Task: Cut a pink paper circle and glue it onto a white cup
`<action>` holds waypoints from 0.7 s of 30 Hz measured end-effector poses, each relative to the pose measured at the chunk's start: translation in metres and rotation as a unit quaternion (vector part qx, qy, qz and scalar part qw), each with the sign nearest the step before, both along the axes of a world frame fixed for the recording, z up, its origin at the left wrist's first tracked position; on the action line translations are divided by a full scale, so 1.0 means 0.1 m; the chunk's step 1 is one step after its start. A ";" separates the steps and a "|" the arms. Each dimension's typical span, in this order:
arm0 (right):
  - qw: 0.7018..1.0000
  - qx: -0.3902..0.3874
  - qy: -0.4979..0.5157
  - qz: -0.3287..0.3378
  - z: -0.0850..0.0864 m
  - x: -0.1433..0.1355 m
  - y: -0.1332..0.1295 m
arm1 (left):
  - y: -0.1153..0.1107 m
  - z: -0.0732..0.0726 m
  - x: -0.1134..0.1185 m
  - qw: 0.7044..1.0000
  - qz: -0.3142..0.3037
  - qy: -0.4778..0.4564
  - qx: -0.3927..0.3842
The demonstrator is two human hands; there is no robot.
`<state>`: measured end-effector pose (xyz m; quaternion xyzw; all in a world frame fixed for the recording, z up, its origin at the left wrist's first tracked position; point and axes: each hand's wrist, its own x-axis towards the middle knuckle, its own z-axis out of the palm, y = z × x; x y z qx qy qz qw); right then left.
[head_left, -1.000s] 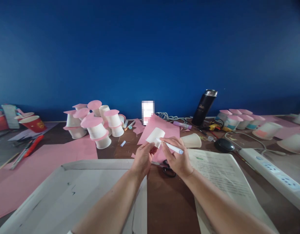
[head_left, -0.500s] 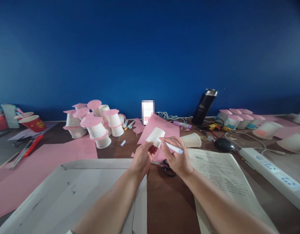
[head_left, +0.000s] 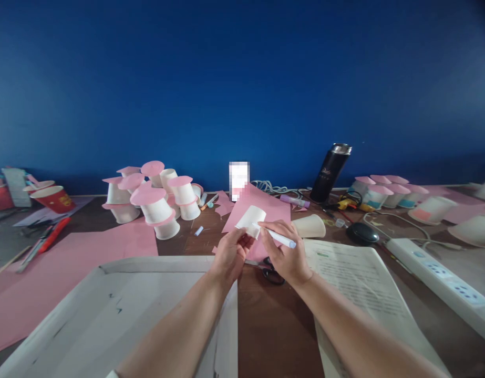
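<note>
My left hand [head_left: 233, 251] grips a white paper cup [head_left: 251, 218] by its lower edge, tilted, in the middle of the view. A white marker pen [head_left: 279, 238] with a pale blue end is pinched in my right hand [head_left: 289, 254]. Its tip points at the cup's side; whether it touches I cannot tell. Pink paper [head_left: 258, 202] lies behind and under the hands. Scissors [head_left: 272, 274] with dark handles are partly hidden below the right hand. Just right of that hand, another paper cup [head_left: 311, 227] lies on its side.
White cups [head_left: 157, 212] with pink paper discs are stacked at left. A small pen cap [head_left: 198, 231] lies nearby. On the right are a black flask [head_left: 329, 173], a mouse [head_left: 362, 233], a power strip [head_left: 443, 278] and a printed sheet [head_left: 356, 283]. A large white sheet [head_left: 147, 310] covers the front left.
Hardly anything differs. Both hands keep their hold on the cup and the marker pen, with only a very slight shift.
</note>
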<state>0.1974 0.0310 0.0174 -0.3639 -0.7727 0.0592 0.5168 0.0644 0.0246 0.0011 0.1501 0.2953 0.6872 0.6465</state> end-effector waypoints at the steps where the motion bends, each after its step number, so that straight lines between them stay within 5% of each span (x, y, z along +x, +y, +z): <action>1: 1.000 -0.001 -0.001 0.000 0.00 0.00 0.00 | 0.00 0.00 0.00 1.000 0.001 -0.003 -0.001; 21: 1.000 -0.008 -0.001 0.007 -0.01 0.00 0.01 | 0.00 0.07 -0.03 0.998 0.023 -0.037 -0.046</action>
